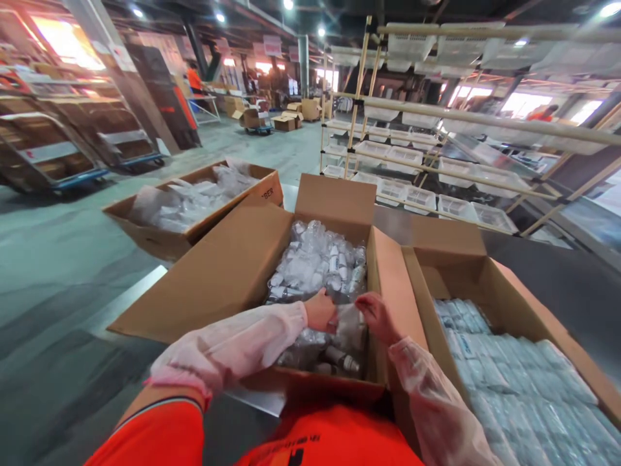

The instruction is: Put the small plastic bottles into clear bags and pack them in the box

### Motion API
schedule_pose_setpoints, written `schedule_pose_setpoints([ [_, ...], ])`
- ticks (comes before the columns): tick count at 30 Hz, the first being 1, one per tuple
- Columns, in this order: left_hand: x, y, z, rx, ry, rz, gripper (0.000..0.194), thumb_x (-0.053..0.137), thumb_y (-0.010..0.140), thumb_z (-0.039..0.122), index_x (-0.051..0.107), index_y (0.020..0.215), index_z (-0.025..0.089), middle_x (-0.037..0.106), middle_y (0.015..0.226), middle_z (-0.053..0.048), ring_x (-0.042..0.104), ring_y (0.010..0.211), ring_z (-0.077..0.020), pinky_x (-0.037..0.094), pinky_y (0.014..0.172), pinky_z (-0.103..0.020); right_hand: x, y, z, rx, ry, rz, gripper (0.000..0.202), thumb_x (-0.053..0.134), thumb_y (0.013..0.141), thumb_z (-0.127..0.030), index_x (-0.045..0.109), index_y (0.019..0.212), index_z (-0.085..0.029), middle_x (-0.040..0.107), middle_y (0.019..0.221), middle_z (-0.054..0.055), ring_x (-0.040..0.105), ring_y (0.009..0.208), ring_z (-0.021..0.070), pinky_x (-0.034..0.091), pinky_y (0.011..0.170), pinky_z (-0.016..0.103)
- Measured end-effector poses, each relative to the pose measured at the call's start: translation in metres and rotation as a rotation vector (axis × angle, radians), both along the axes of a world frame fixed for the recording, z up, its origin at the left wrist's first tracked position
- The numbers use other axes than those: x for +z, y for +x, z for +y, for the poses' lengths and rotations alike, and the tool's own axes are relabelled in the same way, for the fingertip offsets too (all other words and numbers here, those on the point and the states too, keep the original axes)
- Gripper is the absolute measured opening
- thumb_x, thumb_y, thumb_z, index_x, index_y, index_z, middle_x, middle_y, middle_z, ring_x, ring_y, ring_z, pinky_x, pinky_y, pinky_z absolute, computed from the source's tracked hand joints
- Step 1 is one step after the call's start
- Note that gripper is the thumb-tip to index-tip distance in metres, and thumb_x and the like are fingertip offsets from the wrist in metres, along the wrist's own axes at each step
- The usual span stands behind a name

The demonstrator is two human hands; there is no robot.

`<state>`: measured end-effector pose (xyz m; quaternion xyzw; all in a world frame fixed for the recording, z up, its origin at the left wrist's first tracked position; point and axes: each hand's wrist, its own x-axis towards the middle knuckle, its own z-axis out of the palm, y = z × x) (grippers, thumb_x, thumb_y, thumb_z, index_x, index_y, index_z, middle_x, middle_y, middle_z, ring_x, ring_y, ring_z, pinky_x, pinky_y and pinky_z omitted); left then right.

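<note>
Over the open middle carton (334,194), my left hand (321,312) is closed on a clear plastic bag (350,327). My right hand (379,317) pinches the bag's upper right edge with thumb and fingers. What the bag contains, if anything, I cannot make out. Below and beyond my hands, the carton is full of small white-capped bottles (334,257) mixed with crumpled clear plastic. A bottle (342,357) lies on its side near the carton's front wall. Both forearms wear thin translucent sleeves.
To the right, another open carton (439,272) holds rows of plastic-wrapped packs (514,375). A carton (233,207) of clear plastic bags stands at the left. Behind are a rack (359,97) with white trays, loaded trolleys (53,149) and a person in orange (194,79).
</note>
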<state>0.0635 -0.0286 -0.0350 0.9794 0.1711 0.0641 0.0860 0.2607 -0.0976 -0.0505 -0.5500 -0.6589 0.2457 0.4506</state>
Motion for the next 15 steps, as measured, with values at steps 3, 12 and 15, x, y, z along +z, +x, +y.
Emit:
schedule_pose_setpoints([
  [3,0.048,0.006,0.001,-0.003,-0.01,-0.052,0.015,0.065,0.075,0.029,0.072,0.068,0.018,0.065,0.059,-0.005,0.054,0.06,-0.0168,0.034,0.065,-0.03,0.012,0.005,0.003,0.018,-0.015,0.24,0.057,0.06,0.072,-0.062,0.056,0.115,-0.023,0.06,0.116,0.009,0.058,0.102,0.0208,0.046,0.089,0.037],
  [12,0.151,-0.021,-0.006,0.109,-0.014,-0.444,0.012,0.072,0.068,0.027,0.07,0.06,0.019,0.06,0.057,0.0,0.052,0.066,-0.0154,0.036,0.075,-0.031,0.037,-0.017,-0.005,0.125,-0.24,0.534,0.043,0.082,0.053,-0.049,0.067,0.075,-0.015,0.063,0.068,-0.001,0.057,0.065,0.0146,0.049,0.065,0.03],
  [15,0.138,-0.044,0.0,0.303,-0.26,-0.931,0.019,0.076,0.066,0.036,0.072,0.075,0.02,0.057,0.062,0.001,0.05,0.066,-0.0131,0.04,0.072,-0.027,0.041,-0.018,-0.014,0.085,-0.21,0.609,0.043,0.08,0.054,-0.054,0.063,0.065,-0.016,0.056,0.056,-0.003,0.051,0.052,0.0104,0.046,0.053,0.026],
])
